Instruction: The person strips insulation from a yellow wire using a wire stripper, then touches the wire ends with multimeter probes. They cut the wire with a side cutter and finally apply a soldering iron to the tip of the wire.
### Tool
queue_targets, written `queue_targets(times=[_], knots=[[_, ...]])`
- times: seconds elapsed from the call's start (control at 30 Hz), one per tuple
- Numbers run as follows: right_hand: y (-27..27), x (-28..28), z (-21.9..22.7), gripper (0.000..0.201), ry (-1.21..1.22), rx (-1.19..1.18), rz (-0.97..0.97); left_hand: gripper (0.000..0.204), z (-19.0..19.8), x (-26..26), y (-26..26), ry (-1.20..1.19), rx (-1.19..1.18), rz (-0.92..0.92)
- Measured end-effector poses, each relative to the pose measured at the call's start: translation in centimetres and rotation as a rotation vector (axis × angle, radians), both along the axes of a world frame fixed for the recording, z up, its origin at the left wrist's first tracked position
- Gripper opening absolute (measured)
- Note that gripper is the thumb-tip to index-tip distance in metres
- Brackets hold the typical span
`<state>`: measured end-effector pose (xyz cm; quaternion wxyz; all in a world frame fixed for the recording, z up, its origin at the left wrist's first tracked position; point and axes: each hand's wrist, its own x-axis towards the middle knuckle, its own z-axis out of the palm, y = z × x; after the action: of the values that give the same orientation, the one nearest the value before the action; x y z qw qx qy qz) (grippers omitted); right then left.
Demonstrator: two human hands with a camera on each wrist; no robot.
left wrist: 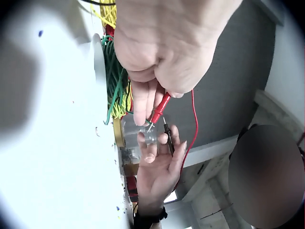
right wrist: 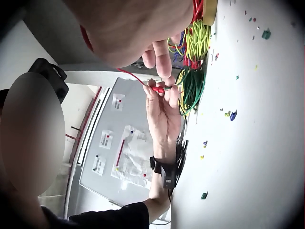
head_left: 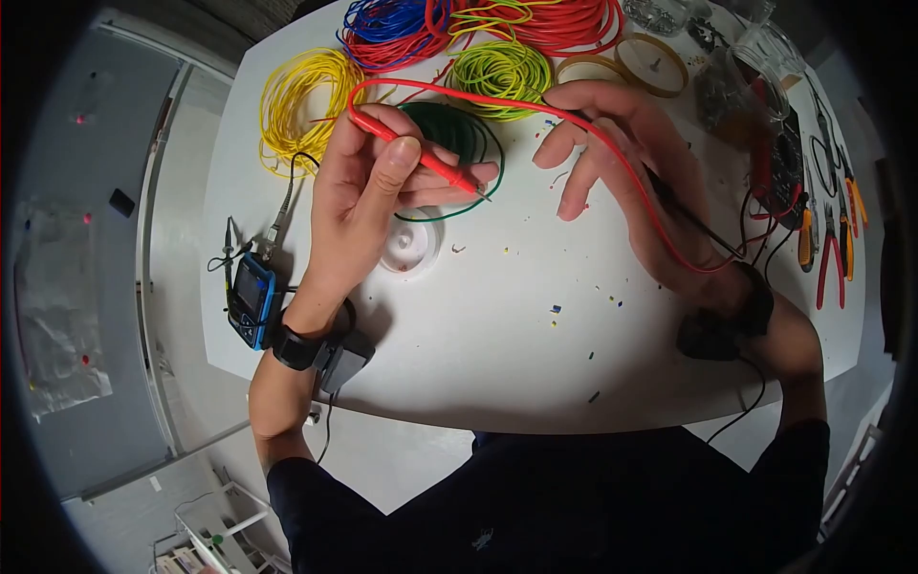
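A red test probe (head_left: pixel 430 163) is pinched between the thumb and fingers of my left hand (head_left: pixel 359 210), its bare metal tip angled down to the right. Its red cable arches over to my right hand (head_left: pixel 655 182). In the left wrist view my right hand (left wrist: pixel 159 176) holds a black probe (left wrist: pixel 169 137) between its fingers, tip up, a little apart from the red probe (left wrist: pixel 161 109). Both hands are raised above the white table. Behind my left fingers lies a dark green wire coil (head_left: pixel 449 129), with a white spool (head_left: pixel 411 247) below them.
Yellow (head_left: pixel 287 115), yellow-green (head_left: pixel 512 77), blue and red wire coils lie at the back. At left stands a small blue-edged device (head_left: pixel 251 297). On the right are a multimeter (head_left: pixel 786 167), pliers (head_left: pixel 830 253) and clear containers. Small scraps dot the table (head_left: pixel 478 335).
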<state>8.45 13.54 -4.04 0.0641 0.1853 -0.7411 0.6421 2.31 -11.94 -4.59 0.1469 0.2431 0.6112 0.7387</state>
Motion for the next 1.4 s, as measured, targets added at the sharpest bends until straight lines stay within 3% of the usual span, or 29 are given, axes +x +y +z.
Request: queue_targets(times=[0.5, 0.57, 0.77, 1.4], knots=[[-0.4, 0.2, 0.0, 0.039, 0.016, 0.049, 0.007, 0.020, -0.7, -0.3, -0.3, 0.060, 0.018, 0.008], [-0.1, -0.3, -0.8, 0.036, 0.162, 0.037, 0.091, 0.020, -0.7, -0.3, -0.2, 0.063, 0.023, 0.007], [-0.2, 1.4, 1.4, 0.019, -0.165, 0.114, 0.156, 0.020, -0.8, -0.2, -0.1, 0.065, 0.013, 0.011], [-0.8, 0.9, 0.0, 0.023, -0.150, 0.042, 0.212, 0.015, -0.9, 0.1, 0.0, 0.023, 0.075, -0.027]])
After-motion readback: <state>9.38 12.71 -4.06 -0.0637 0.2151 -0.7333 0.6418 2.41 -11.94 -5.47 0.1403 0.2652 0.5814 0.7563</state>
